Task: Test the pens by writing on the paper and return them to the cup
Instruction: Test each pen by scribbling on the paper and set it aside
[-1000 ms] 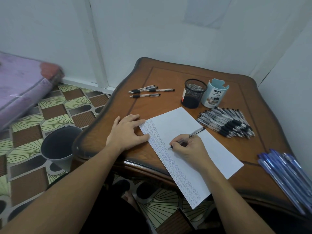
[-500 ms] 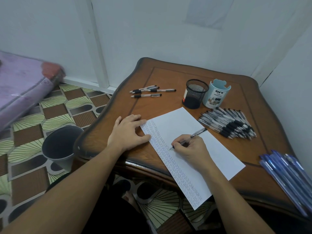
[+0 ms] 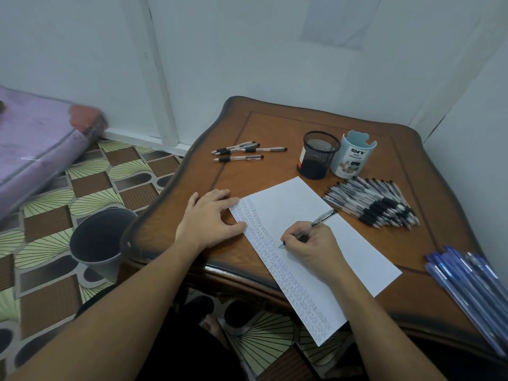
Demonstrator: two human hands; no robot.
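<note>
A white sheet of paper (image 3: 324, 243) lies on the wooden table (image 3: 275, 127), with a band of small blue scribbles along its left edge. My right hand (image 3: 316, 246) grips a black-and-clear pen (image 3: 323, 217), its tip on the paper beside the scribbles. My left hand (image 3: 211, 218) rests flat on the table, fingertips and thumb touching the paper's left edge. A black mesh cup (image 3: 319, 155) and a pale blue desk organizer cup (image 3: 353, 155) stand behind the paper. A large pile of black-grip pens (image 3: 373, 202) lies to the right.
Several loose pens (image 3: 244, 152) lie at the table's back left. Blue pens (image 3: 472, 287) are bundled at the right edge. A grey bin (image 3: 99, 240) stands on the patterned floor left of the table. Walls close in behind and to the right.
The pen tip has crept slightly along the paper while writing. My left hand has stayed in place.
</note>
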